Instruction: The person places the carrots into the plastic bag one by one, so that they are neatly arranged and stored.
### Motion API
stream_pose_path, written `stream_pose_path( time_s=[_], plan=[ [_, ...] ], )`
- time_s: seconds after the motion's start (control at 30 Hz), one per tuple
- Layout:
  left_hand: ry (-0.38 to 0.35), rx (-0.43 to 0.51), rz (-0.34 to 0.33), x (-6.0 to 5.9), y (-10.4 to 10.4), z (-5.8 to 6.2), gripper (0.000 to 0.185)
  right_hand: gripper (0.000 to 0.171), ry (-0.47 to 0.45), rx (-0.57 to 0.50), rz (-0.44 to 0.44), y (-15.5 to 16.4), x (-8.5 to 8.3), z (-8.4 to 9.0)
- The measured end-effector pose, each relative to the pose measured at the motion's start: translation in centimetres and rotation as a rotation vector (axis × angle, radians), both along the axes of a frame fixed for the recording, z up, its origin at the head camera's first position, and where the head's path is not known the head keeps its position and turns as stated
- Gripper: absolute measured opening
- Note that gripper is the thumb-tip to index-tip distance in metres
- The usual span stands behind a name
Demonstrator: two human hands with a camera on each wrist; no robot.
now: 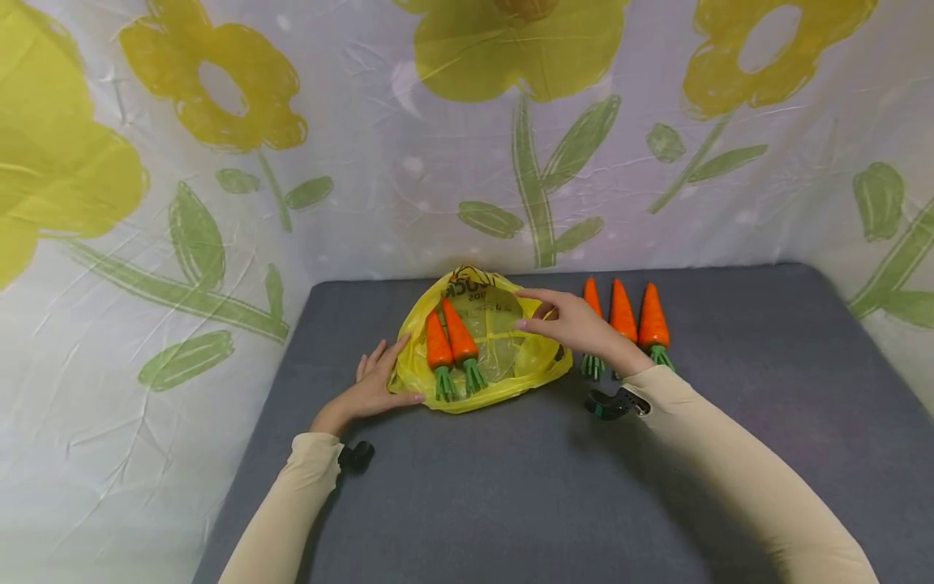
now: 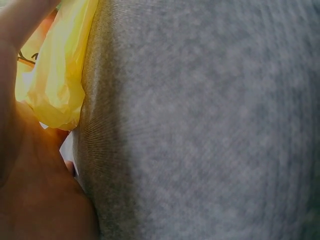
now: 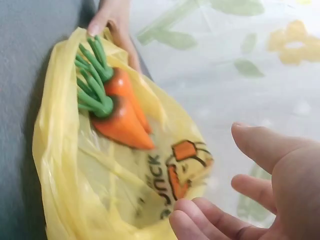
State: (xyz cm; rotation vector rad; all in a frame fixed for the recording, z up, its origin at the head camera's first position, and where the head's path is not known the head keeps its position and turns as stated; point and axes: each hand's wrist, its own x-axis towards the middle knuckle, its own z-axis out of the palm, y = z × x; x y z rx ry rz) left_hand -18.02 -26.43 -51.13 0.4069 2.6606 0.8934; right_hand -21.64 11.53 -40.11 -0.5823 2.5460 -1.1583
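On the grey table (image 1: 511,487), the left hand (image 1: 372,388) lies flat with straight fingers against the left edge of the yellow bag (image 1: 481,341), while the right hand (image 1: 572,324) hovers over the bag's right side, fingers relaxed and holding nothing. Two carrots (image 1: 451,347) rest on the bag between the hands; three more carrots (image 1: 623,316) lie in a row on the table just beyond the right hand.

Head overlooks table; wrists close on bag (image 1: 481,341).
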Motion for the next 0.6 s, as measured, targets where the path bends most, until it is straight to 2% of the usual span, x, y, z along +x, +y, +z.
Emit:
stream_pose_path(
  time_s=[0.13,0.6],
  plan=[
    [0.012,-0.001,0.001,0.0,0.0,-0.1,0.107,0.062,-0.007,-0.013,-0.022,1.8,0.1,0.6],
    [0.007,0.011,-0.009,0.0,0.0,-0.2,0.107,0.068,-0.001,0.084,-0.190,9.0,0.6,1.3]
  ],
)
